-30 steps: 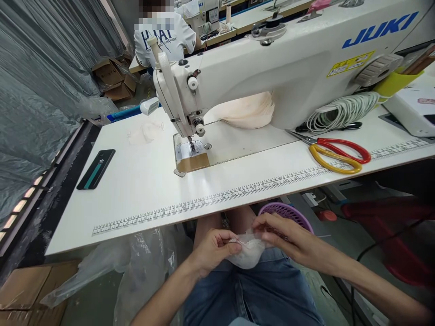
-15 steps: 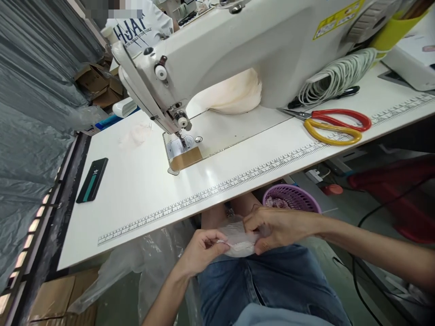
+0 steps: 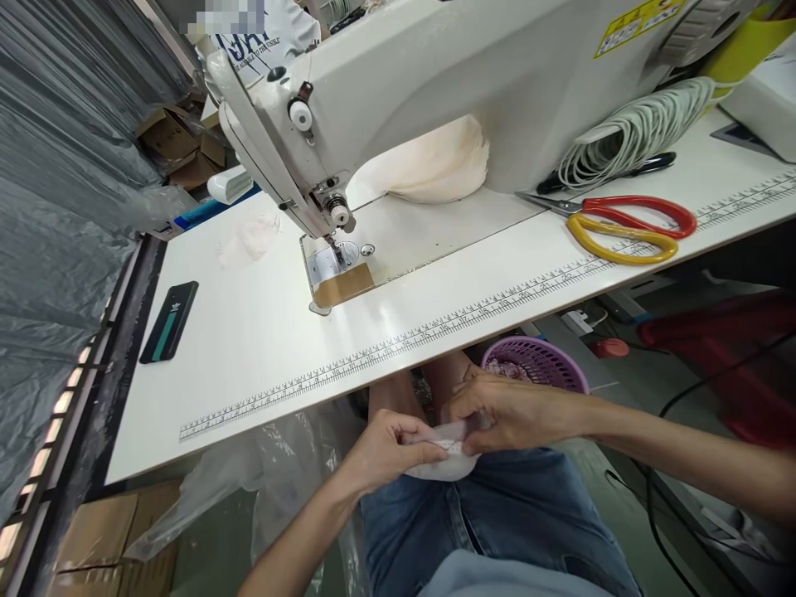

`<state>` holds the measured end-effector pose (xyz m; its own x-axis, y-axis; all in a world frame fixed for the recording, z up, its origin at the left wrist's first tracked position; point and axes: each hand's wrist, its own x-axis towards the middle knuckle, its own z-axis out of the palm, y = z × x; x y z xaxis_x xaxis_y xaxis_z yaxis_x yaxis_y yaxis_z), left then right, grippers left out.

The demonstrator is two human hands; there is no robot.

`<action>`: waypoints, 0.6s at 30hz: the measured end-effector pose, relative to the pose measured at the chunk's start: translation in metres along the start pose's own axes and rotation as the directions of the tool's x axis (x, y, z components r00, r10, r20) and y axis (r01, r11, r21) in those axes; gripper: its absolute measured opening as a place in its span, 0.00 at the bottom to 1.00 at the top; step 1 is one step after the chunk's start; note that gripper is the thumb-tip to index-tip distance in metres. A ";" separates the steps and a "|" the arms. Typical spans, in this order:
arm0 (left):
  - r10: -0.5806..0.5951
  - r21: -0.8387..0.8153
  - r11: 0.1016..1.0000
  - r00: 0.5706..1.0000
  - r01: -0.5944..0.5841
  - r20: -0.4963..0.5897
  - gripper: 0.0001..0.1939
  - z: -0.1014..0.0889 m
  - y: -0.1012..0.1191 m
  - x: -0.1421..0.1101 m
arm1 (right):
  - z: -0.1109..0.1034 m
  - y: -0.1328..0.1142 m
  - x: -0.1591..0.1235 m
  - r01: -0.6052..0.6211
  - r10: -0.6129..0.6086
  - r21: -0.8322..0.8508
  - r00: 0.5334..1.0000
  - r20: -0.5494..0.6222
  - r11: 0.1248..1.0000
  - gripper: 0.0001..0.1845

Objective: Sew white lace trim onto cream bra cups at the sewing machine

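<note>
Over my lap, below the table's front edge, both hands pinch a small white piece of sheer fabric [image 3: 443, 460]. My left hand [image 3: 382, 452] grips its left side with closed fingers. My right hand [image 3: 503, 410] holds its right side from above, fingers curled. The fabric rests against my blue jeans [image 3: 497, 522].
A white sewing machine [image 3: 435, 83] stands on the white table [image 3: 249, 332], with a stack of pale fabric [image 3: 435, 170] under its arm. Red and yellow scissors [image 3: 628, 228] lie at the right, a phone [image 3: 169, 321] at the left. A purple basket [image 3: 535, 361] sits under the table. Another person sits beyond.
My hands have drawn closer together on the fabric, bunching it smaller. The view has dipped and shifted slightly; the machine fills more of the top.
</note>
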<state>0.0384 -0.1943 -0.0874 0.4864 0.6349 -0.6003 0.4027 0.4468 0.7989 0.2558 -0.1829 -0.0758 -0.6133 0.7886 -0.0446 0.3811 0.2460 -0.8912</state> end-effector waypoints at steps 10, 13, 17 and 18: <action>0.014 -0.008 1.000 0.998 -0.014 0.059 0.13 -0.004 0.000 0.000 | -0.001 0.005 0.011 0.014 -0.017 0.012 0.940 0.340 1.000 0.04; -0.010 -0.034 0.999 0.998 0.012 0.058 0.13 -0.007 -0.002 0.001 | -0.004 0.014 0.008 0.002 -0.016 0.034 0.912 0.410 0.999 0.05; -0.031 -0.049 0.998 0.998 0.034 0.061 0.12 -0.011 -0.007 -0.002 | -0.001 0.020 0.004 -0.013 -0.007 0.044 0.905 0.426 0.999 0.07; -0.037 -0.044 0.998 0.998 0.040 0.058 0.12 -0.012 -0.007 -0.003 | 0.000 0.020 0.005 -0.017 -0.005 0.047 0.907 0.422 0.999 0.07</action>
<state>0.0245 -0.1919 -0.0909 0.5151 0.5806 -0.6306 0.3868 0.4991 0.7754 0.2603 -0.1746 -0.0941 -0.8496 0.4763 -0.2266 0.3585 0.2063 -0.9105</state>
